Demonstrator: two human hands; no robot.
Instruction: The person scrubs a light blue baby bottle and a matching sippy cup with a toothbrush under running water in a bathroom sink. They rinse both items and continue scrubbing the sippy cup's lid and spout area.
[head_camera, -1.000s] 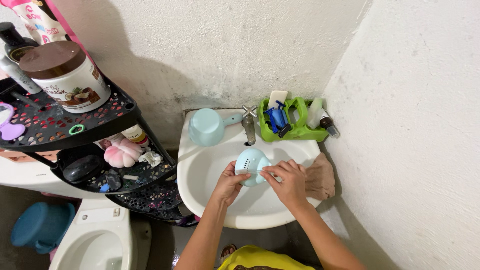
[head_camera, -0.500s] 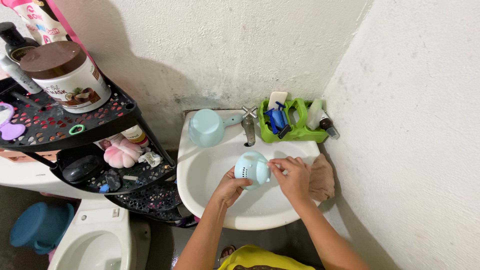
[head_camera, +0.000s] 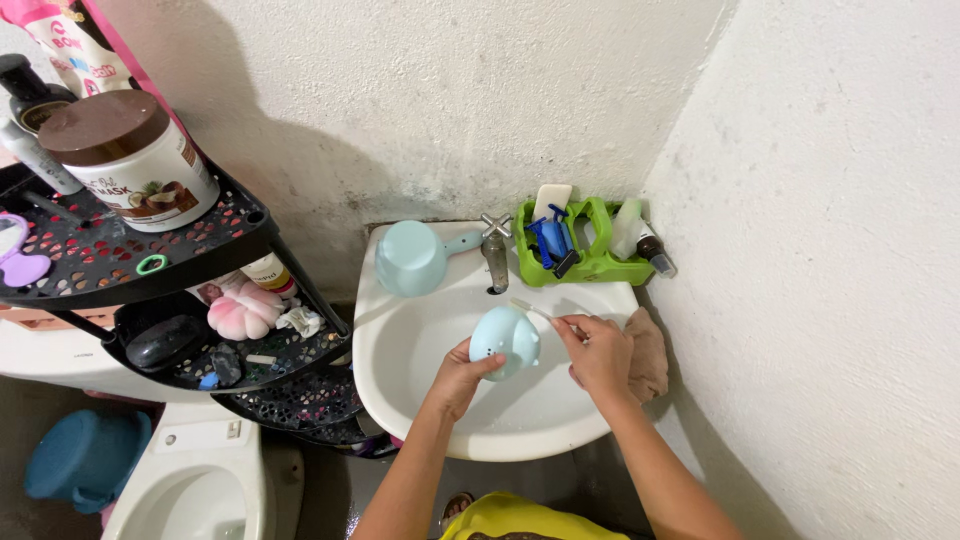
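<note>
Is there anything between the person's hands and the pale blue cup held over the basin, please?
Nothing visible does. The left hand already grips the pale blue cup from below, over the white basin. The right hand sits just beside it, holding a thin toothbrush whose end reaches the cup's top edge.

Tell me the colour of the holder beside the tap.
Bright green holder, seen best in the head view, the only one.
</note>
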